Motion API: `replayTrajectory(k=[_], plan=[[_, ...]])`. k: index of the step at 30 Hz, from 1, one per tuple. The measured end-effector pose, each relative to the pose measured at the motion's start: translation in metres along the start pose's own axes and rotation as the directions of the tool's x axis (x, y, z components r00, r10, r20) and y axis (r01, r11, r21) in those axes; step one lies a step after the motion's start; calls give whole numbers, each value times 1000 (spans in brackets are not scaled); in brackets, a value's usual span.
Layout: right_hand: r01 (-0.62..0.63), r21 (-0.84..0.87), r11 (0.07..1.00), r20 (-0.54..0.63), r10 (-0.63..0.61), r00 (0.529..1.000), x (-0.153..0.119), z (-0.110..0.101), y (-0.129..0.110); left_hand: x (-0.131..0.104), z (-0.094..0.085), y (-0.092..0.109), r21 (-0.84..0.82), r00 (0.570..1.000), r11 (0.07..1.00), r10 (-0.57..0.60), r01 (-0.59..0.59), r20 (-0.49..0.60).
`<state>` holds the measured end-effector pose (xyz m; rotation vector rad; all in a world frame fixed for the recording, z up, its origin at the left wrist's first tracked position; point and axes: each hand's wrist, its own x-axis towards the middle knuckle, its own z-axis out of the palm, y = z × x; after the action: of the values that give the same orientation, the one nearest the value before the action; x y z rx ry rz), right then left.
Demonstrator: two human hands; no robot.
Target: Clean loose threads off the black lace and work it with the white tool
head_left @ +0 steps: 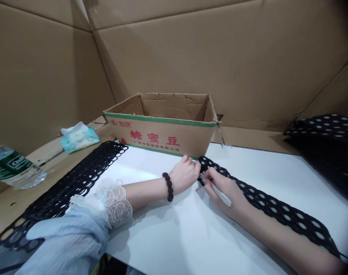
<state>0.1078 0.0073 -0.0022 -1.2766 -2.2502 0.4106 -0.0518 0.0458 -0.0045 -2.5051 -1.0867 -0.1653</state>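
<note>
A black strip with rows of round pale spots [272, 209] lies slantwise across the white board, running from both hands toward the lower right. My left hand [186, 175] is closed at the strip's far end, fingers curled against its edge. Beside it, my right hand [227, 191] is closed in a pinch around a slim whitish tool [223, 196]. The tool's tip points at the strip's end, and the fingers hide most of it, so its kind is unclear.
An open cardboard box [162, 133] stands just behind the hands. Black perforated strips [84, 172] lie at left, near a tissue pack [80, 138] and a tilted water bottle [15, 166]. Black spotted material [325, 141] is heaped at right. Cardboard walls [219, 57] enclose the white board [168, 236].
</note>
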Motion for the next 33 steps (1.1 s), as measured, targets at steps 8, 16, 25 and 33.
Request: replayTrajectory(k=[8,16,25,33], plan=[[-157,136,978,-144,176,974,-7,-10,12,3,3,-2,-205,990,969,-135,139,33],[-169,57,984,-351,178,919,2,-12,34,7,-4,-22,-671,933,651,-214,356,288],[-197,17,980,-208,196,958,7,2,45,11,-6,-26,-868,863,5,-103,497,494],[-151,-21,988,-182,144,973,4,4,45,11,0,-36,-828,866,-255,146,500,478]])
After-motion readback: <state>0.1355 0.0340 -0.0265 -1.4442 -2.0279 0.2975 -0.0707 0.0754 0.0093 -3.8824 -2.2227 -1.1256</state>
